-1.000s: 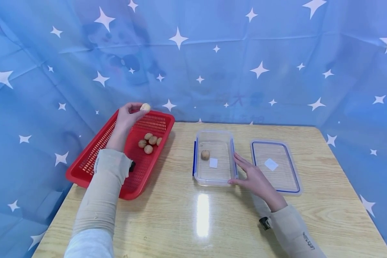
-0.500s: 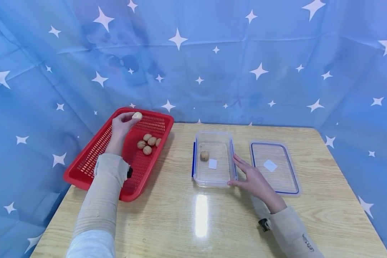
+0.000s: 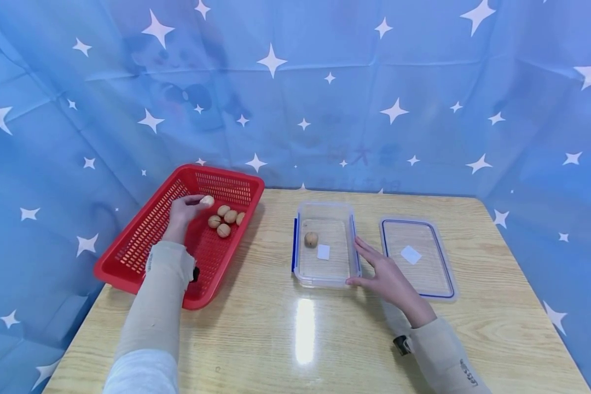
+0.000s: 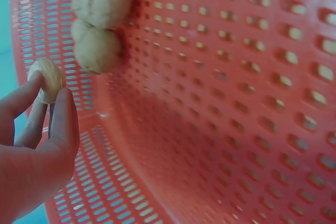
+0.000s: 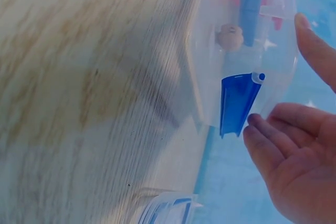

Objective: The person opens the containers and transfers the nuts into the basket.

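My left hand [image 3: 183, 212] is inside the red plastic basket [image 3: 109, 269], pinching a pale walnut [image 4: 48, 81] between thumb and fingertips. Several other walnuts [image 3: 224, 230] lie together on the basket floor, just right of that hand in the head view. At mid-table stands a clear lidless plastic box [image 3: 332, 273] with blue latches, holding one brown walnut [image 3: 311, 239] and a small white square [image 3: 323, 251]. Against the box's right side and near corner, my right hand [image 3: 386, 276] rests with fingers and thumb spread, touching it without curling round it.
Right of the box, its clear lid [image 3: 430, 273] with a blue seal lies flat on the wooden table [image 3: 256, 339], bearing another white square [image 3: 411, 255]. A blue star-patterned curtain [image 3: 295, 98] hangs behind the table and along its sides.
My left hand has moved down from above the basket's far rim into the basket, still pinching the walnut. The right hand has stayed at the box.
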The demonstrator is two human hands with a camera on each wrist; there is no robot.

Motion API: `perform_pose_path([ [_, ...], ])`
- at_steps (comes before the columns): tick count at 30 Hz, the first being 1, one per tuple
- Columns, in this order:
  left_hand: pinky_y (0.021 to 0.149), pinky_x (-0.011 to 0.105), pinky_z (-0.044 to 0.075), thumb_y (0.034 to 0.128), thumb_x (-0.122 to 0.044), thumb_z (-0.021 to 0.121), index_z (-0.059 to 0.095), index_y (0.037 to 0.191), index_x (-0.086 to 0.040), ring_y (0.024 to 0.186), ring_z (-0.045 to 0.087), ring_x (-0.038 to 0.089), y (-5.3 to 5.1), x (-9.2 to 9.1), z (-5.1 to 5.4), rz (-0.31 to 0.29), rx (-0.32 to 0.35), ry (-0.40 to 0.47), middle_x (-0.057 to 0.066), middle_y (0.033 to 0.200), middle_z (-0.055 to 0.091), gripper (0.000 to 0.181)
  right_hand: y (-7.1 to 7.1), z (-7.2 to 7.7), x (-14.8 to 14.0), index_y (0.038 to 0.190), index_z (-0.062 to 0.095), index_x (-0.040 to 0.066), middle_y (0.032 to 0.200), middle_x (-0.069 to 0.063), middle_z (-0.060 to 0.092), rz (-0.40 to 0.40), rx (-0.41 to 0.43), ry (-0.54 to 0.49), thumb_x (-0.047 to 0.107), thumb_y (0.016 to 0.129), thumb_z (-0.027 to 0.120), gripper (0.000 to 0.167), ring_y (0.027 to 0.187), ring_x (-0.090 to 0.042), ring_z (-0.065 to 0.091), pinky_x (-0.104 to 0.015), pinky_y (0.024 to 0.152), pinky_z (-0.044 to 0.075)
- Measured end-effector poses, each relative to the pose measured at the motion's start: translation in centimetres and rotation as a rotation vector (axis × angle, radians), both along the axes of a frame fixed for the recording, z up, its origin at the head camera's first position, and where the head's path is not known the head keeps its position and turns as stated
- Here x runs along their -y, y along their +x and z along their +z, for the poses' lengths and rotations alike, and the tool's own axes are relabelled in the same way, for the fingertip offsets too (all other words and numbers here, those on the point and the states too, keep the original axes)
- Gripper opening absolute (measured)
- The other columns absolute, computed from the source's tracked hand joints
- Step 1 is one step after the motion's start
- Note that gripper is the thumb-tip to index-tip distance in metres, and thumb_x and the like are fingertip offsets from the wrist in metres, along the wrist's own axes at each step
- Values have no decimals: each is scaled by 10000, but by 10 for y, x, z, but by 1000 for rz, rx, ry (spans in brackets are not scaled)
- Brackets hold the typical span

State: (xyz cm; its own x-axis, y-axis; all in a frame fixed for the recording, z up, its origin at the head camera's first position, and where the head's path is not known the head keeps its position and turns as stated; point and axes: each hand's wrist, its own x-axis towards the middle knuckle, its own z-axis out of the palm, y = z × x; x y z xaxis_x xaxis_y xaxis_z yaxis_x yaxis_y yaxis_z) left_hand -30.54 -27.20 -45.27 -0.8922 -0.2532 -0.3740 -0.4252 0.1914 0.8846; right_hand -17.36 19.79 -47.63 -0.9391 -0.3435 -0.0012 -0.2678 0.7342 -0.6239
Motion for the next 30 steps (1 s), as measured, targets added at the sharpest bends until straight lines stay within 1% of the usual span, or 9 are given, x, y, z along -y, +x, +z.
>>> perform_pose_path([
  [3,1025,520,520,830,-435,787,449,1473,-244,1386,435,286,5,-1,-4,10,55,65,42,1481,435,751,1,1,0,1541,323,29,1639,-151,261,-2,2,3,392,819,791,934,1463,-439,305,-618,1149,322],
  [5,985,523,543,800,-436,812,450,1456,-252,1378,433,273,6,-2,-6,27,74,90,25,1470,428,771,2,2,0,1541,323,28,1639,-153,261,-5,2,5,384,820,794,932,1461,-442,305,-620,1148,321],
  [10,921,511,577,831,-367,796,467,1425,-266,1342,450,257,4,-2,-10,46,120,109,9,1421,453,686,3,2,0,1539,325,23,1637,-156,263,-4,-2,8,363,820,798,926,1460,-440,310,-618,1146,327],
  [13,941,511,568,888,-328,737,472,1432,-254,1338,453,249,1,-2,-14,34,126,108,12,1416,463,610,3,2,1,1538,328,23,1636,-156,267,-3,-5,8,356,818,801,924,1457,-438,317,-615,1143,334],
  [14,960,513,558,912,-313,710,478,1433,-239,1337,456,251,0,-1,-16,26,122,98,22,1420,467,575,3,2,1,1538,328,23,1636,-156,267,-2,-6,9,357,818,801,924,1456,-437,319,-614,1142,336],
  [17,1063,503,498,973,-264,637,493,1451,-165,1350,470,301,-6,2,-21,-23,96,8,92,1466,475,509,2,1,1,1538,329,25,1636,-155,269,-2,-7,13,368,818,799,926,1455,-438,322,-611,1142,340],
  [21,1158,496,402,1015,-210,570,500,1452,-71,1369,459,346,-13,6,-26,-85,71,-110,182,1499,463,464,2,1,1,1541,323,27,1638,-155,261,2,-5,9,376,820,795,930,1459,-439,312,-611,1147,330],
  [24,1159,485,402,1020,-197,557,492,1456,-56,1366,455,343,-14,7,-27,-104,68,-118,192,1499,462,462,1,1,1,1542,320,28,1641,-150,256,2,-4,7,376,821,794,930,1462,-438,307,-611,1150,324],
  [30,1135,426,433,1008,-181,578,502,1449,-56,1338,466,301,-14,10,-27,-88,63,-94,166,1493,467,465,0,0,0,1541,321,24,1642,-149,254,7,-2,12,379,821,793,931,1462,-437,308,-611,1152,322],
])
